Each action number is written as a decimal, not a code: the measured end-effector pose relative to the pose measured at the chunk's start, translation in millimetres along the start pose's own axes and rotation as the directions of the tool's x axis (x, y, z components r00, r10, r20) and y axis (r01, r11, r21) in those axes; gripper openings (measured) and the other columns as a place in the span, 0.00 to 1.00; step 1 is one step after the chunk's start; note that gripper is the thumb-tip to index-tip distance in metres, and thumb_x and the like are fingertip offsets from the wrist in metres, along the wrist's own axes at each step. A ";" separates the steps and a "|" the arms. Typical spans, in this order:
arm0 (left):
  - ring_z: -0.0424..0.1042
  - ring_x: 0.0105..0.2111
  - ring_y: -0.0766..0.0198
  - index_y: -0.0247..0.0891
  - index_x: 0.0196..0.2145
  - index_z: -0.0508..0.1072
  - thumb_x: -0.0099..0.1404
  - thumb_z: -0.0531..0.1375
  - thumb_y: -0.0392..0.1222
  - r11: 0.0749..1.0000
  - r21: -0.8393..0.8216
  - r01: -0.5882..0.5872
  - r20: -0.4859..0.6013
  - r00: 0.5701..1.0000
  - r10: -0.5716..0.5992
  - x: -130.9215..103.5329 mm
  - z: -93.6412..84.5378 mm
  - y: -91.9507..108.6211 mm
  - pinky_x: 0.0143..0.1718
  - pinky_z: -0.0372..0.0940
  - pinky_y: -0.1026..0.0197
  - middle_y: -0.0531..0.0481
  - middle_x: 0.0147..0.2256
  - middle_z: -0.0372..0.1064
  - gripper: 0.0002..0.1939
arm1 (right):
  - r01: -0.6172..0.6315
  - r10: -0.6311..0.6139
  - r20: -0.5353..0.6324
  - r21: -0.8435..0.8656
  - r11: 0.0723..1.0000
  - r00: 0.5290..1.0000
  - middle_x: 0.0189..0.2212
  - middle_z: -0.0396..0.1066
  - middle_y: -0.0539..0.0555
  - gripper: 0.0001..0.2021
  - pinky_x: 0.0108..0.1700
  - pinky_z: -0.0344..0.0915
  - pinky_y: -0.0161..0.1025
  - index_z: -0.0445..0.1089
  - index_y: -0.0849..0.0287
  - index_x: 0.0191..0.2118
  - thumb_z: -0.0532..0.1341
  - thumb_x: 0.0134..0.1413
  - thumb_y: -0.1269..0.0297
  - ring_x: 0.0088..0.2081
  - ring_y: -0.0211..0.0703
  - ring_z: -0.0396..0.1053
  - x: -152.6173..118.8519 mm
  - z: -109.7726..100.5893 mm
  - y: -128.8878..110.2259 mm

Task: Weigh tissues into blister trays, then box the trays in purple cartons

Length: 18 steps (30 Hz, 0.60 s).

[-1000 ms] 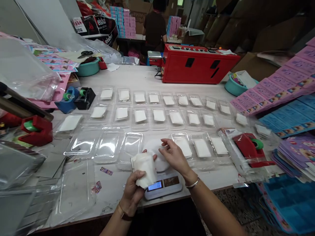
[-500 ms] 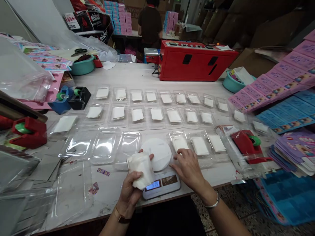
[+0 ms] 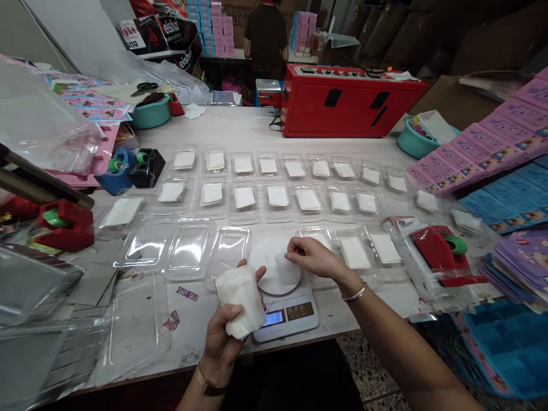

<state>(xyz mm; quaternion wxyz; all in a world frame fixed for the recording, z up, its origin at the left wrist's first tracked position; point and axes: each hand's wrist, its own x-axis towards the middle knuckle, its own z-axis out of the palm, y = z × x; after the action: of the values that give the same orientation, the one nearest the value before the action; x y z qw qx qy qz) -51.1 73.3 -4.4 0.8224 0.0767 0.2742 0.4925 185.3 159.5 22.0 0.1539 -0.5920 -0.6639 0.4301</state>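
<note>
My left hand [image 3: 225, 334] is wrapped round a thick stack of thin white sheets [image 3: 240, 301], held up in front of the kitchen scale [image 3: 297, 319]. The stack hides part of the scale's left side, and the lit display [image 3: 274, 318] shows beside it. Over the scale's round white plate [image 3: 268, 279], my right hand [image 3: 314, 257] has its thumb and fingers pinched together. A thin, see-through white sheet [image 3: 283, 267] hangs from the fingertips, its lower part against or just above the plate. Clear plastic trays with small white sheet piles [image 3: 354, 252] lie to the right of the scale.
Further rows of trays with white piles [image 3: 276, 196] lie behind. Trays without piles [image 3: 187, 248] are left of the scale. Tape dispensers [image 3: 440, 254] stand at both sides. A red machine [image 3: 351, 103] is at the back; a person [image 3: 266, 37] stands beyond. Pink boxes [image 3: 483, 140] rise right.
My right hand has moved from the tray right of the scale to above the plate, now with a thin sheet in its fingertips. My left hand still holds the stack.
</note>
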 end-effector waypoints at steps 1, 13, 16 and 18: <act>0.73 0.34 0.63 0.46 0.69 0.48 0.51 0.63 0.32 1.000 0.000 -0.014 0.005 1.000 0.014 -1.8 0.4 1.2 0.41 0.71 0.59 0.37 0.60 0.66 0.50 | -0.017 0.017 -0.011 -0.019 1.000 1.000 0.26 0.68 0.47 0.05 0.30 0.56 0.34 0.66 0.57 0.30 0.60 0.55 0.65 0.28 0.37 0.63 6.2 3.3 -0.6; 0.75 0.34 0.62 0.46 0.70 0.43 0.49 0.65 0.33 0.994 -0.006 0.114 -0.013 0.993 -0.114 24.7 -0.2 -11.2 0.43 0.72 0.57 0.37 0.58 0.69 0.55 | -0.099 0.084 -0.078 -0.213 0.972 0.993 0.24 0.68 0.47 0.06 0.30 0.50 0.35 0.65 0.56 0.27 0.61 0.53 0.69 0.29 0.40 0.63 12.2 6.7 -6.1; 0.76 0.36 0.60 0.45 0.70 0.43 0.50 0.64 0.32 0.993 -0.012 0.120 -0.029 0.992 -0.120 27.2 -2.4 -13.3 0.44 0.72 0.58 0.37 0.58 0.69 0.54 | -0.105 0.082 -0.113 -0.216 0.971 0.990 0.25 0.69 0.47 0.05 0.30 0.50 0.36 0.66 0.55 0.30 0.64 0.53 0.66 0.30 0.40 0.63 10.1 7.6 -4.0; 0.77 0.37 0.59 0.45 0.70 0.43 0.50 0.64 0.32 0.994 -0.014 0.112 -0.040 0.993 -0.112 26.8 -2.4 -13.8 0.44 0.72 0.58 0.37 0.57 0.70 0.55 | -0.106 0.083 -0.125 -0.190 0.976 0.989 0.26 0.70 0.47 0.06 0.31 0.52 0.36 0.67 0.55 0.34 0.65 0.52 0.62 0.30 0.41 0.65 9.2 6.5 1.1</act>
<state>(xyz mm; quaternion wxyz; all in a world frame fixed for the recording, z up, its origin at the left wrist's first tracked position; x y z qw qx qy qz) -32.0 88.8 -22.0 0.8434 0.0464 0.2918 0.4488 179.0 165.3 14.6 0.1125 -0.6591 -0.6643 0.3342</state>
